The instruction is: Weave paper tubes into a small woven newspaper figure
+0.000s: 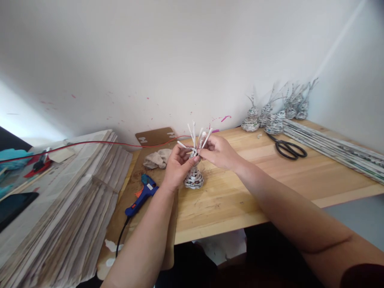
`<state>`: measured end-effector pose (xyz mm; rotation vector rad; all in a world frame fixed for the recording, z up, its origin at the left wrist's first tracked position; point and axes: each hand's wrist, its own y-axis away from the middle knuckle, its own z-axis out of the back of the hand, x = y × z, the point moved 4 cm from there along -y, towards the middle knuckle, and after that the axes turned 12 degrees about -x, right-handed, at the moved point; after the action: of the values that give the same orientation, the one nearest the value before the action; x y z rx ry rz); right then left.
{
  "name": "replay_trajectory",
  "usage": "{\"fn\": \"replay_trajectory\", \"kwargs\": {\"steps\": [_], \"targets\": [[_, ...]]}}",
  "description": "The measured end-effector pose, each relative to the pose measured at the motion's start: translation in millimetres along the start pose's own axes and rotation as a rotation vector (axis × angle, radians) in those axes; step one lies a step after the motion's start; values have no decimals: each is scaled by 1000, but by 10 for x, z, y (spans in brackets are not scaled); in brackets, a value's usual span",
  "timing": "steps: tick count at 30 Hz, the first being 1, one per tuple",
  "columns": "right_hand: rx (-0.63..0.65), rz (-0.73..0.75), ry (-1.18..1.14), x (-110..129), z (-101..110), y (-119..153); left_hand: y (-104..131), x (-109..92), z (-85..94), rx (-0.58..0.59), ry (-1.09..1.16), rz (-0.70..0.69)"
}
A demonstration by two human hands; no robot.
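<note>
In front of me on the table a small gourd-shaped piece woven from rolled newspaper (194,178) stands upright. Several white paper sticks (194,134) fan out from its top. My left hand (181,163) is closed around the neck, with the thumb across the front. From the right, my right hand (218,150) pinches the paper sticks near their base, though its fingertips partly cover what they grip. The middle of the weave is hidden behind my fingers; only its round base shows clearly.
A blue glue gun (142,196) lies on a brown board (168,244) beside a crumpled cloth (156,159). Stacked newspapers (81,208) fill the left. Black scissors (288,149), long paper rolls (333,148) and several woven gourds (250,119) are at right. A red cable (102,142) crosses behind.
</note>
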<state>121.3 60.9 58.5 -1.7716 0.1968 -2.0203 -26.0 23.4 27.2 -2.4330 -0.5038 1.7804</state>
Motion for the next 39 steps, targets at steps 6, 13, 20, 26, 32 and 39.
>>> {"fn": "replay_trajectory", "kwargs": {"steps": [6,13,20,26,32,39], "targets": [[-2,16,-11,4,-6,-22,12,11,1,-35,-10,-16],[85,20,-44,6,16,-27,25,-15,5,-59,-53,-48],[171,54,-2,96,23,7,21,-33,-2,-99,-65,-113],[172,34,-52,120,26,16,25,-50,3,-120,-79,-148],[63,-179,-71,10,32,-51,-20,-17,51,-84,-107,-249],[-180,-88,360,72,162,-64,-24,-13,54,-88,-147,-284]]}}
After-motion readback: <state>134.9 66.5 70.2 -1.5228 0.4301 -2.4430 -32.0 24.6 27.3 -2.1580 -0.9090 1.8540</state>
